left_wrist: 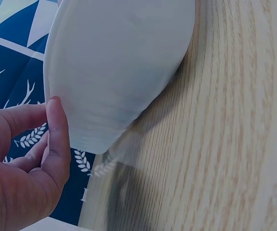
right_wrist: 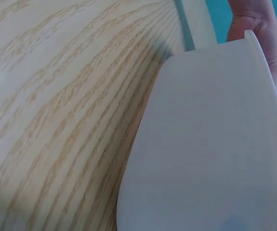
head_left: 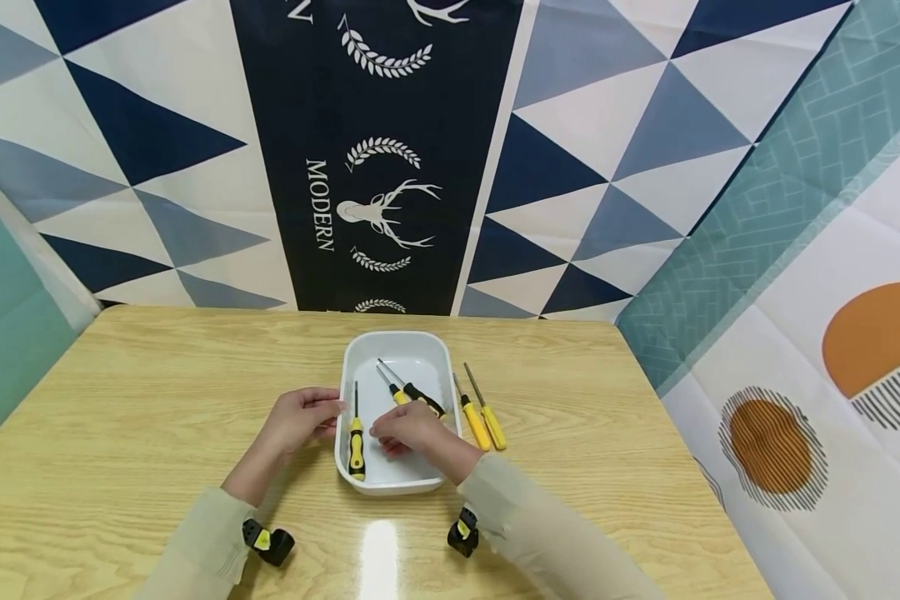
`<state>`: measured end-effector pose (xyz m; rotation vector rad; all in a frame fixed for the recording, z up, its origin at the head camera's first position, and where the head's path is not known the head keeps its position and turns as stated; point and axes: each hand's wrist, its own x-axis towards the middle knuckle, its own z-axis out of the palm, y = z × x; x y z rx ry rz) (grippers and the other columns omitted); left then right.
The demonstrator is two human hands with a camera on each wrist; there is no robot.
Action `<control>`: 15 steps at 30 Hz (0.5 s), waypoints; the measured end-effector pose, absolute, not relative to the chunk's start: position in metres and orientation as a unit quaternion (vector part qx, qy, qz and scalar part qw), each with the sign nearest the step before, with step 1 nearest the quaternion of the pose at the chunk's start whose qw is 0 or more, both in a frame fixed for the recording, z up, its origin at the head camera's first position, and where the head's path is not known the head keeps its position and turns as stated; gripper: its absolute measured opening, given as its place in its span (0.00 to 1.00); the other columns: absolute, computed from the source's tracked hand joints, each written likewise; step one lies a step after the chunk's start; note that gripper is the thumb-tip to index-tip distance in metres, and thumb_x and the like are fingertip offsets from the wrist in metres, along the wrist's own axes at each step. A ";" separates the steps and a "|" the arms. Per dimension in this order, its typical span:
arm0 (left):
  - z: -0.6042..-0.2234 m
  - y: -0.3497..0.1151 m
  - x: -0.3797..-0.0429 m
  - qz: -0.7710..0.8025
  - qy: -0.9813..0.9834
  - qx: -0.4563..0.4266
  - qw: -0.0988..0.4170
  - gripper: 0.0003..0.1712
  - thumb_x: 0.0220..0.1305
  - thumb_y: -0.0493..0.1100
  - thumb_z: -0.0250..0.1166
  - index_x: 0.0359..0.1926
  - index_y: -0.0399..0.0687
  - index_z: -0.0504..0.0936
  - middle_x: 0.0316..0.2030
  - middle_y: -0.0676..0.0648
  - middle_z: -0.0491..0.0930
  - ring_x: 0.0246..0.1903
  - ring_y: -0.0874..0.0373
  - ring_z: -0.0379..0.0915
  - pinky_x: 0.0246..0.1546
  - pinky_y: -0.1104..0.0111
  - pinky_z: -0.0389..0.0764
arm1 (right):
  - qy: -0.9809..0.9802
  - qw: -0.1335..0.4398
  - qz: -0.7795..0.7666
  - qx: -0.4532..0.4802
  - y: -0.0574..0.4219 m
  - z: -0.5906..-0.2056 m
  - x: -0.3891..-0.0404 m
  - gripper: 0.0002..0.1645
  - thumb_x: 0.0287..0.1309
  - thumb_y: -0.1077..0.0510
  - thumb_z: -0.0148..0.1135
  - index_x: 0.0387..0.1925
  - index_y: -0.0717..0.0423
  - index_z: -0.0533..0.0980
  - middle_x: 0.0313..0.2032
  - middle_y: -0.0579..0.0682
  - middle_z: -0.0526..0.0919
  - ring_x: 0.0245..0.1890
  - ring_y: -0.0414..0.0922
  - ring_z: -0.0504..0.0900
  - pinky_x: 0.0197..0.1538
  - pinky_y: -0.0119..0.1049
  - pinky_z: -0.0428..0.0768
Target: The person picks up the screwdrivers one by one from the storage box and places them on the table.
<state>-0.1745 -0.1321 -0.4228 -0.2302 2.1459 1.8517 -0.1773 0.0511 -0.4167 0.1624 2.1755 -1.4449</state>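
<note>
Left hand (head_left: pixel 300 421) pinched white oblong plastic-looking tray (head_left: pixel 397 336).
Seemed light, stiff, best rim-held; grip of right hand (head_left: pixel 411 427) I couldn't tell.

Printed hangings (head_left: pixel 378 158) round a table (head_left: pixel 195 375) suggest a booth.
</note>
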 end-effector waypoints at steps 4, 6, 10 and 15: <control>-0.424 -0.132 -0.174 0.645 0.746 -0.078 0.146 0.22 0.58 0.43 0.59 0.52 0.36 0.71 0.40 0.40 0.76 0.28 0.62 0.75 0.33 0.68 0.82 | 0.799 0.258 -0.540 0.056 0.050 -0.418 -0.176 0.09 0.46 0.58 0.64 0.29 0.61 0.79 0.24 0.55 0.81 0.20 0.41 0.78 0.27 0.33 0.82; -0.424 -0.132 -0.175 0.647 0.744 -0.077 0.145 0.22 0.58 0.43 0.59 0.51 0.35 0.71 0.39 0.41 0.77 0.28 0.62 0.75 0.33 0.68 0.82 | 0.797 0.260 -0.543 0.055 0.049 -0.418 -0.175 0.09 0.46 0.58 0.64 0.28 0.62 0.79 0.22 0.54 0.81 0.19 0.40 0.78 0.27 0.33 0.82; -0.425 -0.132 -0.175 0.649 0.743 -0.074 0.147 0.23 0.58 0.43 0.59 0.51 0.35 0.70 0.39 0.41 0.77 0.28 0.62 0.75 0.33 0.68 0.82 | 0.795 0.262 -0.544 0.055 0.049 -0.417 -0.174 0.09 0.46 0.57 0.63 0.26 0.60 0.79 0.19 0.51 0.79 0.17 0.39 0.78 0.25 0.31 0.81; -0.424 -0.132 -0.175 0.649 0.742 -0.074 0.147 0.22 0.58 0.42 0.59 0.52 0.35 0.70 0.41 0.40 0.76 0.29 0.62 0.76 0.33 0.68 0.82 | 0.792 0.262 -0.546 0.071 0.047 -0.421 -0.176 0.11 0.47 0.56 0.63 0.29 0.61 0.79 0.20 0.51 0.79 0.16 0.39 0.76 0.24 0.31 0.81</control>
